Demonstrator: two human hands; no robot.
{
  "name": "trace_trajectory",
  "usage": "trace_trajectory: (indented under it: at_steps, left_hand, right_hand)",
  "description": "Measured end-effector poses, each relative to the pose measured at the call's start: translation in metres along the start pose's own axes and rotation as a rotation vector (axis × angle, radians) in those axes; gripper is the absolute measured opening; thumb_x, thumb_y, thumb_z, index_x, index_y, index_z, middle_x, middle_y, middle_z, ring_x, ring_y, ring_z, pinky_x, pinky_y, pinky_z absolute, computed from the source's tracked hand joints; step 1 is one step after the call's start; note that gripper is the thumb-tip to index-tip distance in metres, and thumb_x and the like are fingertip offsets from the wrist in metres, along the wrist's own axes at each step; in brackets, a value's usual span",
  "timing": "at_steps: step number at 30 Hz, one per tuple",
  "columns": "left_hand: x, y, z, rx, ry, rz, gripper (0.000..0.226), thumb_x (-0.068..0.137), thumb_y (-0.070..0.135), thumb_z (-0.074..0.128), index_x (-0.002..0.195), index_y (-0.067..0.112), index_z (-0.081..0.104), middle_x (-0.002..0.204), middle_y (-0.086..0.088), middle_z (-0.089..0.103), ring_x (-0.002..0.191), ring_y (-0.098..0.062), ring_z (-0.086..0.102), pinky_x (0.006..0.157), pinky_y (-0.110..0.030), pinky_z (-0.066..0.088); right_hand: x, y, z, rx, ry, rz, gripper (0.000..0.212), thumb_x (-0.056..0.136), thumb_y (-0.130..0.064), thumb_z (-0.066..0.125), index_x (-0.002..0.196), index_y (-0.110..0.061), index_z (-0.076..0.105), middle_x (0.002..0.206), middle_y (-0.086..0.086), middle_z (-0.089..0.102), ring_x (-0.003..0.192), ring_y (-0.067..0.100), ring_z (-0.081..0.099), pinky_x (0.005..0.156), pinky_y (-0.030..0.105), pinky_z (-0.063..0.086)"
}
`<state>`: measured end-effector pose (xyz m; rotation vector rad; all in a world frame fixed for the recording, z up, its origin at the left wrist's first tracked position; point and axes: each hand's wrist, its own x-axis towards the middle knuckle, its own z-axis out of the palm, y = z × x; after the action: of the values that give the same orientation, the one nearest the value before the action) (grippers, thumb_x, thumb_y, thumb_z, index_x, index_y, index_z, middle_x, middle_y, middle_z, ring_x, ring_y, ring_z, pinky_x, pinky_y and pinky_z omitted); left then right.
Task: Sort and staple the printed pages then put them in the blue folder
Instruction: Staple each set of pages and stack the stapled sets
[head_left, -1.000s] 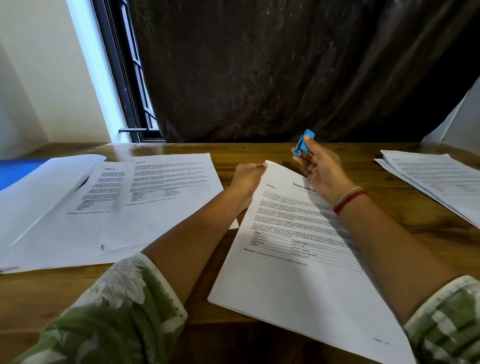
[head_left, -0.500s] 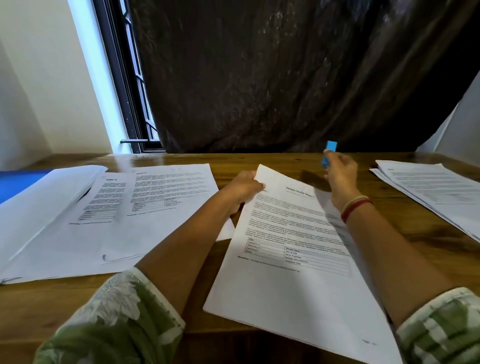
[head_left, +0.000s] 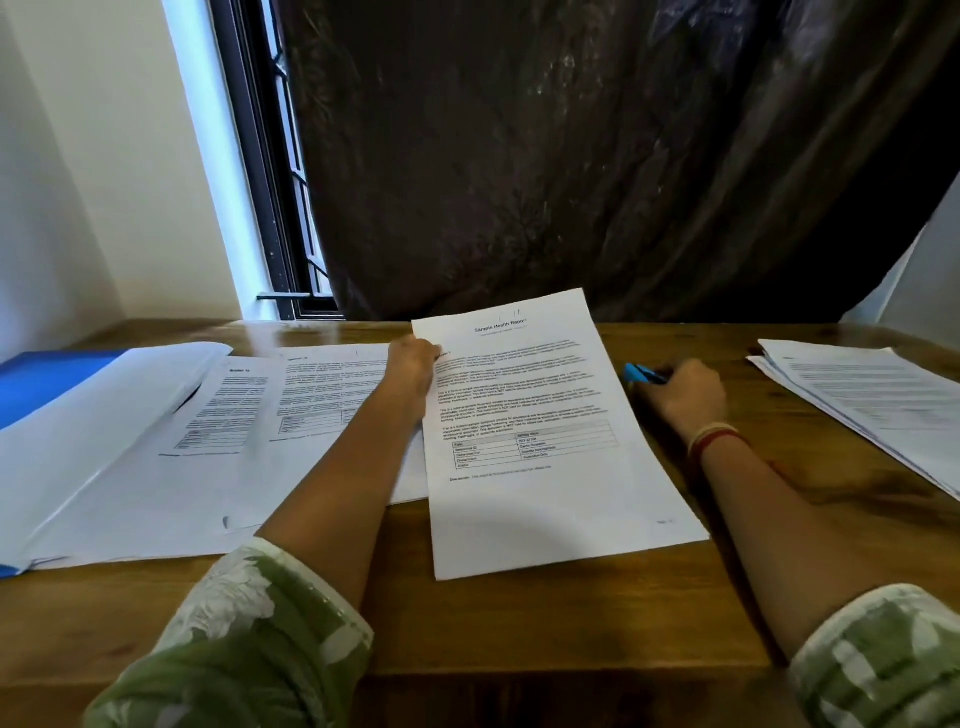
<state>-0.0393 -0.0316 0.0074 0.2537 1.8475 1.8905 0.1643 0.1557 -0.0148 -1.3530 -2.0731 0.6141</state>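
Heading "Sample Health Report" (head_left: 500, 327) tops pages (head_left: 550, 499) pinched by left hand (head_left: 411, 364).

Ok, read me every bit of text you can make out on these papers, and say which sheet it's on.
"Sample Health Report": heading of the white printed sheet that the left hand holds.
"Disclaimer:": below that sheet's table.
Body text, table cells, the spread white pages at left and the white paper stack at right: too blurred to read.
The small blue stapler in the right hand: no text visible.
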Motion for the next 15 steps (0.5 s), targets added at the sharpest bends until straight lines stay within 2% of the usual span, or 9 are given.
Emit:
trace_trajectory:
  at_steps: [3, 6, 8, 10, 12, 13, 14, 15]
  left_hand:
    - [0.000, -0.003, -0.001, 0.012, -0.006, -0.020, 0.021, 0.099, 0.020, 0.046, 0.119, 0.016, 0.053, 0.104, -0.008, 0.068, 0.089, -0.027, 0.067, 0.071, -0.038, 0.057]
    - [0.000, -0.003, -0.002, 0.011, -0.010, -0.036, 0.022, 0.098, 0.022, 0.047, 0.118, 0.015, 0.055, 0.105, -0.008, 0.069, 0.092, -0.028, 0.067, 0.078, -0.041, 0.056]
    - [0.000, -0.004, -0.002, 0.028, -0.007, -0.043, 0.022, 0.098, 0.024, 0.047, 0.117, 0.017, 0.055, 0.105, -0.007, 0.068, 0.093, -0.027, 0.067, 0.082, -0.041, 0.055]
    - [0.000, -0.005, -0.002, 0.034, -0.004, -0.052, 0.022, 0.097, 0.026, 0.048, 0.117, 0.018, 0.055, 0.105, -0.006, 0.068, 0.094, -0.026, 0.066, 0.083, -0.040, 0.055]
    - [0.001, -0.005, -0.003, 0.020, 0.004, -0.062, 0.022, 0.097, 0.026, 0.048, 0.117, 0.019, 0.054, 0.105, -0.006, 0.068, 0.094, -0.026, 0.066, 0.082, -0.038, 0.055]
    - [0.002, -0.005, -0.004, 0.005, 0.009, -0.057, 0.021, 0.097, 0.025, 0.048, 0.116, 0.019, 0.054, 0.105, -0.006, 0.068, 0.094, -0.026, 0.066, 0.080, -0.037, 0.055]
    - [0.003, -0.005, -0.004, -0.014, 0.020, -0.045, 0.020, 0.097, 0.024, 0.047, 0.116, 0.019, 0.054, 0.105, -0.007, 0.068, 0.094, -0.026, 0.066, 0.079, -0.037, 0.055]
    - [0.004, -0.004, -0.005, -0.035, 0.033, -0.029, 0.020, 0.097, 0.023, 0.047, 0.116, 0.019, 0.054, 0.106, -0.007, 0.068, 0.095, -0.026, 0.066, 0.080, -0.038, 0.055]
  right_hand:
    - [0.000, 0.001, 0.003, -0.134, -0.025, -0.029, 0.044, 0.090, -0.038, 0.064, 0.122, -0.008, 0.062, 0.114, 0.014, 0.066, 0.100, 0.029, 0.062, 0.085, 0.035, 0.050]
    - [0.001, 0.004, 0.004, -0.149, -0.040, -0.027, 0.044, 0.090, -0.040, 0.064, 0.121, -0.009, 0.061, 0.113, 0.013, 0.066, 0.099, 0.029, 0.062, 0.084, 0.035, 0.049]
    - [0.001, 0.004, 0.005, -0.203, -0.046, -0.029, 0.048, 0.089, -0.044, 0.063, 0.123, -0.009, 0.060, 0.119, 0.015, 0.063, 0.105, 0.030, 0.059, 0.086, 0.036, 0.048]
    - [0.000, 0.002, 0.004, -0.254, 0.009, -0.068, 0.056, 0.089, -0.047, 0.062, 0.128, -0.008, 0.057, 0.134, 0.018, 0.051, 0.121, 0.035, 0.048, 0.096, 0.041, 0.045]
    - [-0.006, -0.007, 0.000, -0.094, 0.108, -0.139, 0.058, 0.091, -0.047, 0.058, 0.133, -0.008, 0.052, 0.143, 0.019, 0.040, 0.130, 0.036, 0.040, 0.101, 0.043, 0.041]
    - [-0.010, -0.014, -0.003, 0.060, 0.123, -0.183, 0.054, 0.092, -0.046, 0.056, 0.131, -0.009, 0.053, 0.140, 0.017, 0.043, 0.129, 0.035, 0.042, 0.098, 0.040, 0.042]
    - [-0.015, -0.022, -0.007, 0.243, 0.086, -0.213, 0.049, 0.093, -0.047, 0.054, 0.125, -0.011, 0.056, 0.131, 0.013, 0.051, 0.123, 0.032, 0.049, 0.092, 0.035, 0.044]
    - [-0.020, -0.029, -0.010, 0.423, -0.022, -0.220, 0.045, 0.093, -0.049, 0.052, 0.118, -0.013, 0.060, 0.118, 0.007, 0.059, 0.115, 0.029, 0.055, 0.085, 0.031, 0.046]
